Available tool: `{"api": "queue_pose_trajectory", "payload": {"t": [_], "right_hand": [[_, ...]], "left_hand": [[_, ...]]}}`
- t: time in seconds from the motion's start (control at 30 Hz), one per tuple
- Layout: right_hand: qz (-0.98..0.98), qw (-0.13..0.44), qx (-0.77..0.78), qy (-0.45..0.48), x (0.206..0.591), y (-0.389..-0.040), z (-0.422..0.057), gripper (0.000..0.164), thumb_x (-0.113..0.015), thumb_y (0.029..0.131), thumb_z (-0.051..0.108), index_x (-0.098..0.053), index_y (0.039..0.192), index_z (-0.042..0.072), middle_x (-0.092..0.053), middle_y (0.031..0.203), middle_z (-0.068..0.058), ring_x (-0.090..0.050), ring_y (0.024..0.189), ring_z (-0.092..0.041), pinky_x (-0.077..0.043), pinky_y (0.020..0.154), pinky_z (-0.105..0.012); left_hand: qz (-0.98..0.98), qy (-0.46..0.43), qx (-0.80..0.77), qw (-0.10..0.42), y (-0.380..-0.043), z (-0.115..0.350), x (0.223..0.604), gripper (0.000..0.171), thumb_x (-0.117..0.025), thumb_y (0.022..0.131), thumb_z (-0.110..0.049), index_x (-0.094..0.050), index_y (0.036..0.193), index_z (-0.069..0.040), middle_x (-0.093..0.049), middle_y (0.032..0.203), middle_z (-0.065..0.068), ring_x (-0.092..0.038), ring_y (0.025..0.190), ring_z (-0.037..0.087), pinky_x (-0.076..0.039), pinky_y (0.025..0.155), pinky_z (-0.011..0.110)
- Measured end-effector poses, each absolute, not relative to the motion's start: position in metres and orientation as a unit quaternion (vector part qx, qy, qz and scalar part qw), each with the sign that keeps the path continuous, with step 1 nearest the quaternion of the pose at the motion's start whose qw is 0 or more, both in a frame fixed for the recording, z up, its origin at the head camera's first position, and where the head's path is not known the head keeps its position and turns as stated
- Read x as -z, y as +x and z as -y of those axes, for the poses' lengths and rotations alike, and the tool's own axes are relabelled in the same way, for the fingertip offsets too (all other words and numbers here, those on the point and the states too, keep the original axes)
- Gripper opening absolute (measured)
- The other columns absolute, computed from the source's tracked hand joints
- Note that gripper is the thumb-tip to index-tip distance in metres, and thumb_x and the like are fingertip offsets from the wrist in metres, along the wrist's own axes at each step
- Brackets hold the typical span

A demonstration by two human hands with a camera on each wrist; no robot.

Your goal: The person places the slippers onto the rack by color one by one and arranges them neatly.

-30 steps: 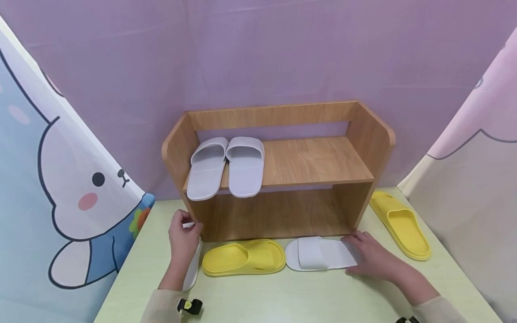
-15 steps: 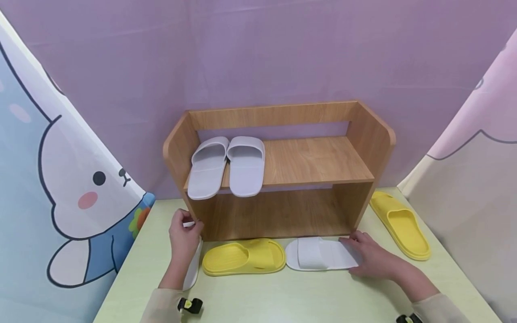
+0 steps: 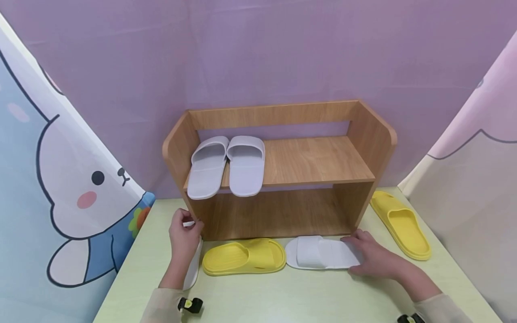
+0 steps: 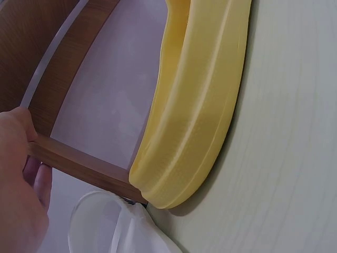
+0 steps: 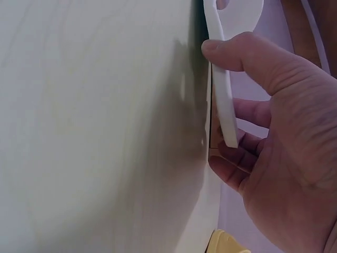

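A two-tier wooden shoe rack stands on the table. My left hand pinches the front edge of its left side panel; the left wrist view shows that edge between thumb and fingers. A white slipper lies partly hidden under that hand and forearm. In front of the rack, at the right, my right hand holds another white slipper by its heel end. Seen from the right wrist, the thumb is on the sole's near edge and the other fingers reach around the far side.
Between the white slippers a yellow slipper lies sideways along the rack's front. Its mate, another yellow slipper, lies slanted right of the rack. Two pale grey slippers sit side by side on the upper shelf's left. Printed and purple cloth encloses the table.
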State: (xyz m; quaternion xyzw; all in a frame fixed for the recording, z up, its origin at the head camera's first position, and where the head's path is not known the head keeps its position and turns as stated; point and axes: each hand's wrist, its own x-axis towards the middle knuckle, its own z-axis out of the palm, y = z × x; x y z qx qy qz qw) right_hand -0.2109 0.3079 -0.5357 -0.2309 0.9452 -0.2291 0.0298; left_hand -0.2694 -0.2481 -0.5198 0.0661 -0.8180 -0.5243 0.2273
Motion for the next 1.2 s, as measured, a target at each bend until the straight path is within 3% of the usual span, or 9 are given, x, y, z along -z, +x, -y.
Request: {"api": "queue_pose_trajectory", "payload": {"t": [0.23, 0.47, 0.57, 0.73, 1.07, 1.2], "right_hand": [[-0.942, 0.022, 0.247, -0.226, 0.524, -0.208, -0.309, 0.075, -0.1, 0.075, 0.034, -0.071, 0.139, 0.009, -0.058, 0.132, -0.006, -0.054, 0.126, -0.031, -0.053, 0.106, -0.056], [-0.926, -0.026, 0.29, -0.242, 0.511, -0.203, -0.31, 0.068, -0.101, 0.073, 0.033, -0.075, 0.132, 0.011, -0.058, 0.124, 0.002, -0.053, 0.112, -0.014, -0.054, 0.09, -0.032], [-0.915, -0.052, 0.303, -0.26, 0.509, -0.202, -0.309, 0.064, -0.102, 0.072, 0.029, -0.075, 0.127, 0.013, -0.057, 0.121, 0.004, -0.051, 0.107, -0.01, -0.051, 0.083, -0.027], [-0.904, -0.081, 0.316, -0.278, 0.506, -0.201, -0.306, 0.063, -0.103, 0.071, 0.027, -0.072, 0.124, 0.018, -0.059, 0.121, 0.007, -0.05, 0.107, -0.007, -0.05, 0.08, -0.027], [-0.9, -0.087, 0.324, -0.279, 0.492, -0.197, -0.31, 0.064, -0.101, 0.073, 0.025, -0.067, 0.127, 0.02, -0.058, 0.123, 0.007, -0.052, 0.105, -0.006, -0.052, 0.076, -0.026], [-0.896, -0.092, 0.335, -0.277, 0.485, -0.196, -0.311, 0.065, -0.101, 0.073, 0.02, -0.067, 0.129, 0.018, -0.058, 0.122, 0.008, -0.053, 0.106, -0.006, -0.052, 0.081, -0.024]], "left_hand": [[0.817, 0.07, 0.527, 0.224, -0.27, 0.248, 0.52, 0.026, -0.073, 0.097, 0.003, -0.056, 0.115, -0.007, -0.063, 0.121, 0.011, -0.068, 0.11, 0.031, -0.059, 0.08, 0.014], [0.813, 0.06, 0.53, 0.234, -0.271, 0.249, 0.522, 0.026, -0.073, 0.096, 0.006, -0.056, 0.113, -0.005, -0.063, 0.119, 0.013, -0.067, 0.11, 0.031, -0.056, 0.077, 0.009], [0.812, 0.06, 0.531, 0.234, -0.271, 0.25, 0.522, 0.026, -0.072, 0.096, 0.006, -0.055, 0.113, -0.004, -0.063, 0.119, 0.013, -0.067, 0.109, 0.031, -0.056, 0.077, 0.009], [0.816, 0.062, 0.527, 0.23, -0.271, 0.249, 0.521, 0.027, -0.073, 0.097, 0.005, -0.055, 0.114, -0.005, -0.063, 0.12, 0.012, -0.066, 0.11, 0.03, -0.055, 0.078, 0.009], [0.814, 0.063, 0.53, 0.23, -0.27, 0.248, 0.52, 0.027, -0.073, 0.097, 0.005, -0.055, 0.114, -0.005, -0.063, 0.119, 0.012, -0.066, 0.109, 0.029, -0.056, 0.077, 0.009], [0.815, 0.064, 0.527, 0.23, -0.271, 0.249, 0.521, 0.027, -0.073, 0.097, 0.004, -0.055, 0.114, -0.006, -0.063, 0.119, 0.011, -0.066, 0.11, 0.029, -0.056, 0.077, 0.009]]}}
